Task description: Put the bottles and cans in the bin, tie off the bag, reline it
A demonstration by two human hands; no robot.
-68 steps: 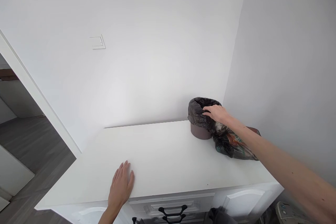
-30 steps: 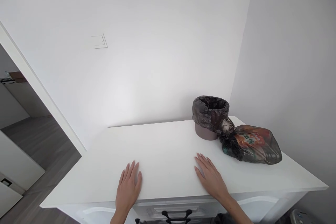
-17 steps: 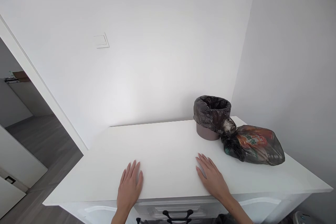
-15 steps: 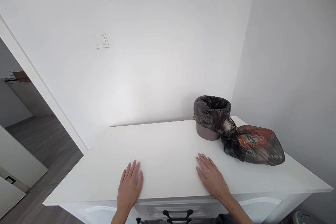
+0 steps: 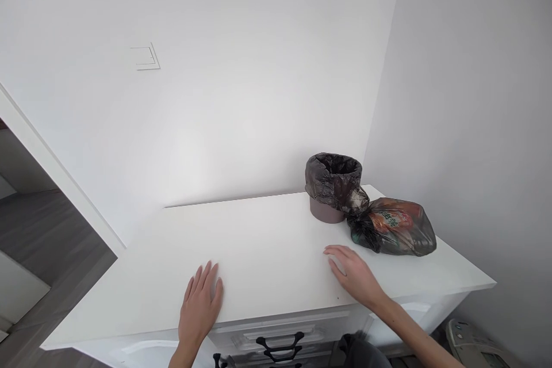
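My left hand (image 5: 200, 305) lies flat on the white cabinet top (image 5: 241, 241), close to its front edge, with the fingers stretched out. My right hand (image 5: 356, 276) is over the right part of the same top, its fingers slightly bent and apart, holding nothing. Beyond it is a knotted dark see-through plastic bag (image 5: 392, 227) with colourful packaging inside. That bag leans against a small brownish bin (image 5: 325, 210), which stands at the back by the wall. A black bin liner (image 5: 330, 181) is folded over the bin's rim.
Below the top are drawers with black handles (image 5: 280, 345). A white wall (image 5: 259, 69) with a switch plate (image 5: 146, 57) rises behind, and another wall closes the right side. A grey-beige device (image 5: 474, 345) sits on the floor at lower right. A doorway opens at left.
My right hand has risen somewhat and turned, its fingers now curling. The left hand stays flat on the top. My view has shifted to the right.
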